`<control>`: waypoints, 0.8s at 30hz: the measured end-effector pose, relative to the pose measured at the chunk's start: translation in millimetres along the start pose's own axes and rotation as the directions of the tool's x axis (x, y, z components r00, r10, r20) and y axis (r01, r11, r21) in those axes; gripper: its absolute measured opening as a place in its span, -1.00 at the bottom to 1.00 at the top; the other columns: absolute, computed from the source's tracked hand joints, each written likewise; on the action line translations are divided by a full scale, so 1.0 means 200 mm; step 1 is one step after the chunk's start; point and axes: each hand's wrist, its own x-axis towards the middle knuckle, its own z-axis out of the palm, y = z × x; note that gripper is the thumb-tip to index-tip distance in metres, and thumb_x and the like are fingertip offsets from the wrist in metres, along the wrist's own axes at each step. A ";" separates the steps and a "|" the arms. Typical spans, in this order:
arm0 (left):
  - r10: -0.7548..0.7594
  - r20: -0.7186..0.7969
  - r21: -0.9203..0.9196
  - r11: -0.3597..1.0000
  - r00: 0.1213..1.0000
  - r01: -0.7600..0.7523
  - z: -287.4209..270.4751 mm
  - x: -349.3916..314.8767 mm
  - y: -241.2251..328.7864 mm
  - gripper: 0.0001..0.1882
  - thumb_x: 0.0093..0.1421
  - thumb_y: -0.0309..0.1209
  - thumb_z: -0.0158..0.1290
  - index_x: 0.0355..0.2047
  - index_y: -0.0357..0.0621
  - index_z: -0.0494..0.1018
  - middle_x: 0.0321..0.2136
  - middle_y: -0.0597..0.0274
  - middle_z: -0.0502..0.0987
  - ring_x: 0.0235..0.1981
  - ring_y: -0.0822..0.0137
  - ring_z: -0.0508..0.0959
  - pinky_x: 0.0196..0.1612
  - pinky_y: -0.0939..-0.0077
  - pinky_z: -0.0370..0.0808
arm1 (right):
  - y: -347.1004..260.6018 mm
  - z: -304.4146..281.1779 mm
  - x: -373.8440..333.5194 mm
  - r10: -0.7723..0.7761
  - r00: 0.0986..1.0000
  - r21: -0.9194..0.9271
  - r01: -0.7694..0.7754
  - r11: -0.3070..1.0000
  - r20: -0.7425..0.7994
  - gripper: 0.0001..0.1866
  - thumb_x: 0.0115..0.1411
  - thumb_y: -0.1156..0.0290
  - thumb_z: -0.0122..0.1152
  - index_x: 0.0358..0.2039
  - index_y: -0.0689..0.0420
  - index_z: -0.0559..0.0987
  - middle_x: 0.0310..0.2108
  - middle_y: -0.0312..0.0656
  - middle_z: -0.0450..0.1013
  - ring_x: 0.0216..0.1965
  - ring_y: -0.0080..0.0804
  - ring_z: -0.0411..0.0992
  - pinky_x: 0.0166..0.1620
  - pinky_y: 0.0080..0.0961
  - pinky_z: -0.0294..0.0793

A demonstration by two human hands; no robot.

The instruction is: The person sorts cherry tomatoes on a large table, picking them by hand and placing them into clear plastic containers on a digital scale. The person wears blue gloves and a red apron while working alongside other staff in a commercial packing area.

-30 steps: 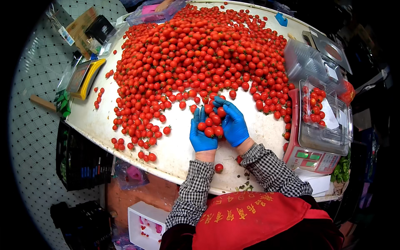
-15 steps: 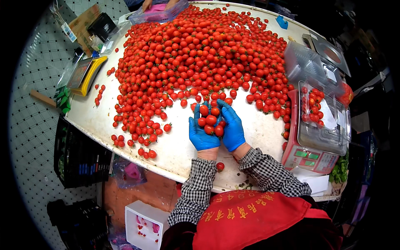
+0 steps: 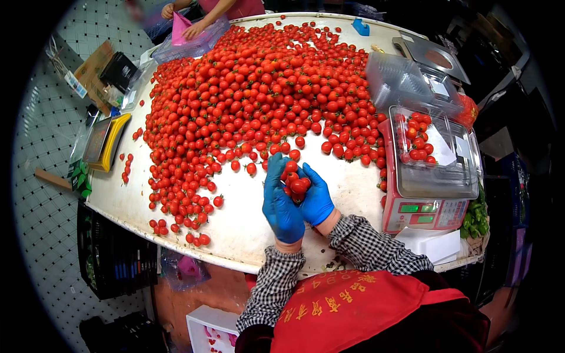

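Both my hands wear blue gloves and are cupped together over the white table (image 3: 247,235), in front of a large heap of cherry tomatoes (image 3: 259,88). Several cherry tomatoes (image 3: 296,186) rest between the palms. My left hand (image 3: 281,203) stands on edge, its fingers wrapped round the tomatoes from the left. My right hand (image 3: 316,196) closes round them from the right and below. On the right, a clear plastic tray holding cherry tomatoes (image 3: 416,141) sits on the steel pan of a red weighing scale (image 3: 395,217).
Stacked clear plastic trays (image 3: 394,76) stand behind the scale, near a second flat scale (image 3: 432,56). A yellow-framed device (image 3: 112,144) lies at the left edge. Across the table, a co-worker's hands (image 3: 194,26) handle pink cloth over a clear crate (image 3: 203,44). A white box (image 3: 206,320) stands below.
My hands have turned from an open cup to a closer clasp round the tomatoes, the left one now upright. The view has shifted, showing more of the co-worker, who now lifts the pink cloth.
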 end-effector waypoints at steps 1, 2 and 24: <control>0.005 -0.006 -0.072 0.997 1.000 -0.006 0.01 0.00 0.02 -0.45 0.47 -0.22 -0.27 0.31 -0.35 0.24 0.33 -0.04 0.27 0.34 0.10 0.28 0.41 0.19 0.15 | -0.02 0.00 -0.01 0.005 0.999 0.013 -0.006 1.000 0.044 -0.51 0.41 0.06 -0.01 0.22 0.07 0.43 0.18 -0.09 0.43 0.16 -0.22 0.44 0.19 -0.23 0.48; 0.002 -0.017 0.018 1.000 1.000 -0.002 0.01 0.01 0.05 -0.47 0.45 -0.25 -0.27 0.28 -0.36 0.27 0.33 -0.07 0.25 0.34 0.07 0.29 0.41 0.17 0.16 | -0.04 0.01 -0.02 0.014 0.991 0.019 -0.017 1.000 0.131 -0.48 0.40 0.04 0.00 0.24 0.06 0.41 0.19 -0.08 0.42 0.17 -0.19 0.43 0.21 -0.18 0.45; -0.113 -0.130 0.169 0.976 0.985 0.134 -0.17 -0.05 0.05 -0.53 0.49 -0.24 -0.28 0.17 -0.31 0.41 0.14 0.07 0.49 0.07 0.26 0.50 0.18 0.31 0.36 | -1.24 0.35 -0.73 -0.668 0.696 -0.303 0.717 0.627 0.264 -0.57 0.36 0.11 0.15 0.10 0.13 0.51 -0.03 -0.14 0.53 0.02 -0.17 0.51 0.12 -0.15 0.55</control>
